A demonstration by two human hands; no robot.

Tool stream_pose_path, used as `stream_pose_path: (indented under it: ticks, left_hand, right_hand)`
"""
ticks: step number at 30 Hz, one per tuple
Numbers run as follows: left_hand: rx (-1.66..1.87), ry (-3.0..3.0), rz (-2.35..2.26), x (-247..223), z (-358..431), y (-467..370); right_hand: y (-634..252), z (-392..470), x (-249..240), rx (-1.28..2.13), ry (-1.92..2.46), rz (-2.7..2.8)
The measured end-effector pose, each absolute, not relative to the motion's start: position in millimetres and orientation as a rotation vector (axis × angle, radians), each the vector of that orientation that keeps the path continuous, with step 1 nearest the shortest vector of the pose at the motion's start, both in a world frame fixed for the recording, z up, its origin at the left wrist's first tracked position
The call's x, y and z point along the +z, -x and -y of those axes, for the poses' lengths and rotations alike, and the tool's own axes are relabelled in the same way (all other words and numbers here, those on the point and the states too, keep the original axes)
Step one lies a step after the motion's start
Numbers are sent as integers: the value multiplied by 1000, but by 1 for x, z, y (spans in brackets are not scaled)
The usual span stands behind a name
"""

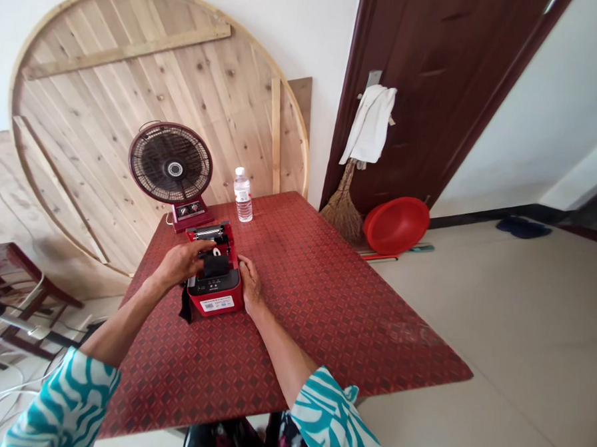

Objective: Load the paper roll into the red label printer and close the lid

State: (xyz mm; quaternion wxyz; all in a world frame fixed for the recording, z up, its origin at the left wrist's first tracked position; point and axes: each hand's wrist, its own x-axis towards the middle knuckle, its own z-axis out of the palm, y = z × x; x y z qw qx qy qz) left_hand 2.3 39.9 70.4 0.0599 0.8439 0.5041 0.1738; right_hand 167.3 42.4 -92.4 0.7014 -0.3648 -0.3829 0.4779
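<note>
A red and black label printer [215, 302] stands on the table with its lid raised at the back and a white sticker on its front. Inside the open bay lies a black roll [216, 266], with a small white ring [217, 252] by it. From the left, my left hand [180, 263] reaches over the bay, its fingers bent at the roll and the forefinger stretched towards the ring; its fingertips are partly hidden. My right hand [250, 284] grips the printer's right side. Below my left wrist, a black strip [186, 306] hangs beside the printer's left side.
Behind the printer stand a fan [175, 167] and a water bottle [243, 197] on the red patterned table [334, 305]. A round wooden board [135, 101] leans on the wall. By the door are a broom [344, 209] and a red basin [398, 225]. A chair [22, 289] is at left.
</note>
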Motion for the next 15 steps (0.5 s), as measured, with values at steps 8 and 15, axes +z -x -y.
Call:
stream_pose_path:
  ticks: [8, 15]
  left_hand:
    - [1295, -1759, -1577, 51, -59, 65]
    - [823, -1750, -2087, 13, -96, 64]
  right_hand:
    - [-171, -37, -87, 1083, 879, 851]
    - [-173, -37, -88, 1073, 893, 855]
